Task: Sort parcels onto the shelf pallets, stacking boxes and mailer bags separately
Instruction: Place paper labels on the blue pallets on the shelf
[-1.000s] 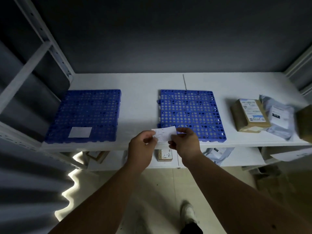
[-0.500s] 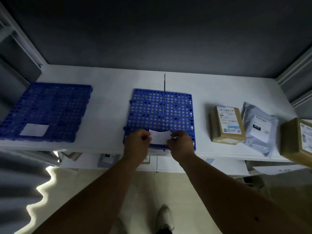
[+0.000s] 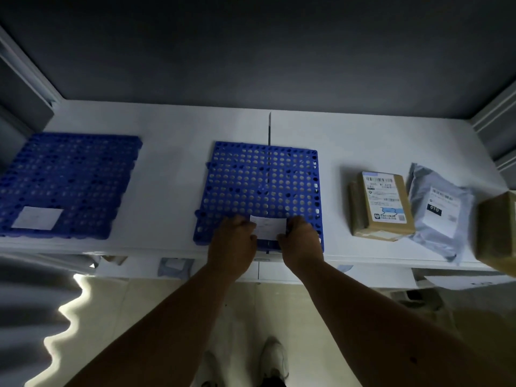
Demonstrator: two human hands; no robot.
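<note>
Evidently both hands — left hand [image 3: 233, 241], right hand [image 3: 301, 238] — pinch a paper label [image 3: 268, 226] flat onto the middle pallet's [image 3: 262, 185] near edge, likely marking its category — the parcels, a box [image 3: 382, 205] and mailer bag [image 3: 439, 210], wait right of that pallet

Left hand [image 3: 234, 241]: your fingers curled, pinching the left edge of the paper slip [image 3: 268, 227].
Right hand [image 3: 301, 238]: your fingers curled, pinching the slip's right edge.
Forearms: both bare, reaching forward and converging, wrists close together.
Knuckles: face up, thumbs hidden beneath.
</note>
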